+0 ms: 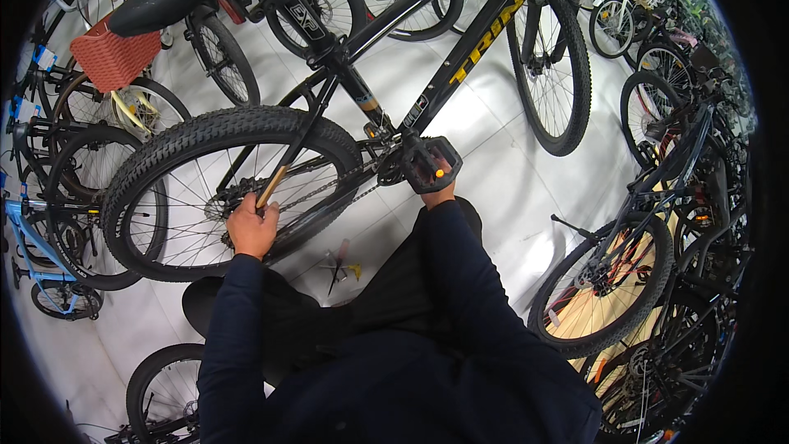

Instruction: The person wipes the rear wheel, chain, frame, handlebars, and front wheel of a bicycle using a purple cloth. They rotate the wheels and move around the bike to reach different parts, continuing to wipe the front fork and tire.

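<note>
A black mountain bike with yellow lettering on its frame [481, 29] stands before me. My left hand [251, 226] is closed around a slim tan wooden handle [272, 187] beside the rear sprockets [228, 201]. The handle's lower end is hidden by my fingers and the wheel hub. The chain [316, 191] runs from the sprockets to the crank [393, 166]. At the crank my right hand [444, 185] grips the black pedal [433, 166] from below, with its fingers partly hidden behind it. The knobby rear tyre [164, 144] reaches around to the left of my left hand.
Small tools [337, 267], one with yellow on it, lie on the pale tiled floor [493, 197] between my knees. Bicycles crowd both sides, among them one with a red basket [115, 51] and a blue frame [37, 251]. At right a bike wheel [604, 279] stands close.
</note>
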Motion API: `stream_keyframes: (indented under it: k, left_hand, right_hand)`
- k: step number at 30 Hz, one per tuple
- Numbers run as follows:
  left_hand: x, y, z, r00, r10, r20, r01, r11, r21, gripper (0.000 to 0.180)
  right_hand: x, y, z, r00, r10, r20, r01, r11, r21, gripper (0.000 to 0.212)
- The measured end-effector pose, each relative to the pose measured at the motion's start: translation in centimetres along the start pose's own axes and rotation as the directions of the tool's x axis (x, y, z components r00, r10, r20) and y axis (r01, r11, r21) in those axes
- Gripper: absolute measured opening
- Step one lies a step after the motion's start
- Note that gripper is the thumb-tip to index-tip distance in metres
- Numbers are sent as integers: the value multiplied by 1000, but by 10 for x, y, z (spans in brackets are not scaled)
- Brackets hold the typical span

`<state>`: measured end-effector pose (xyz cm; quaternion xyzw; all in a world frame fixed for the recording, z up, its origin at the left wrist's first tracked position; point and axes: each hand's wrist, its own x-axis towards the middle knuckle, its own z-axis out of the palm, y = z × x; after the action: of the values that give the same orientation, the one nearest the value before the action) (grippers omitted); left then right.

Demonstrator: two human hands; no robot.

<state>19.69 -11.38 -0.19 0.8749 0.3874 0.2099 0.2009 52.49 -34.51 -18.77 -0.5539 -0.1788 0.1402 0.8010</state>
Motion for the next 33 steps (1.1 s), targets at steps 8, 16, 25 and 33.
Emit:
stream_keyframes:
  k: [8,16,25,33]
  left_hand:
    - [-2,0,-1,999,-25,26,26,999,-40,29]
    - [-1,-1,-1,999,-8,33,8,1000,-12,31]
    - [-1,-2,1,1000,4,11,-4,1000,-2,31]
    - [-1,-2,-1,1000,-3,24,3,1000,8,30]
  right_hand:
    - [-3,-37,10,858,467,-215,-269,765,586,18]
    - [27,-121,15,973,-106,-206,-3,883,-469,22]
    - [102,-134,53,742,464,485,583,-89,-808,33]
    - [89,-137,50,771,370,519,430,299,-852,26]
